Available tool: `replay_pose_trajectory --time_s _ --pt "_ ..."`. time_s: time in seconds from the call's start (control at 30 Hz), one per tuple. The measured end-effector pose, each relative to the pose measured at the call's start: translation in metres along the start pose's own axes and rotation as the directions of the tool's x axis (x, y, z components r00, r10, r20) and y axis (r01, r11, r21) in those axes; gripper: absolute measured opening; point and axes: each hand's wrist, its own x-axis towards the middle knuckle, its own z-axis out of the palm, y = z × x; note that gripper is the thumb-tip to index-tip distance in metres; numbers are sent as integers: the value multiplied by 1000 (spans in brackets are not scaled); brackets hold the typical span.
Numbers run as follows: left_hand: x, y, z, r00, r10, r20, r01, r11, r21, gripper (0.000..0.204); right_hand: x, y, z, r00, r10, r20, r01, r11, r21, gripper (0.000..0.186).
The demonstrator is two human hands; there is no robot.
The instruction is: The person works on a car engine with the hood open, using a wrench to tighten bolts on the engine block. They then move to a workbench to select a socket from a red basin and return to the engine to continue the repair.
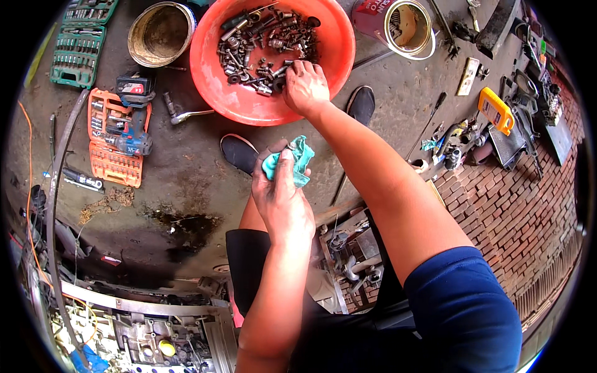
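A crumpled teal rag is gripped in my left hand, the thumb pressed on it. Something small and dark shows by the thumb tip, too small to name. My right hand is inside the right lower part of a red plastic basin, fingers curled down onto the metal parts. Its fingertips are hidden, so I cannot make out what they close on. Loose bolts, sockets and fittings cover the basin's bottom, greasy and mixed together. A dark cylindrical part lies against my right fingers.
Left of the basin are a round tin, a ratchet wrench, a cordless drill on an orange bit case, and a green socket case. A handled paint bucket and a yellow bottle stand right. An engine sits lower left.
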Motion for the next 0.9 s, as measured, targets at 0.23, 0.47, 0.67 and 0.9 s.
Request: replay_pose_trajectory --time_s 0.23,0.47,0.67,0.9 --pt "1 3 3 1000 -3 4 3 1000 -14 21 2 -30 9 998 35 -59 -35 999 7 34" --pt "2 5 2 1000 -15 -24 14 999 -30 21 7 -39 12 989 60 -133 -50 996 72 27" --pt "2 7 0 1000 -11 -29 10 999 -31 21 38 -31 -2 999 34 -39 -26 983 179 28" --pt "2 11 2 999 -20 -41 19 1000 -18 21 60 -52 -14 982 -97 162 81 991 107 64"
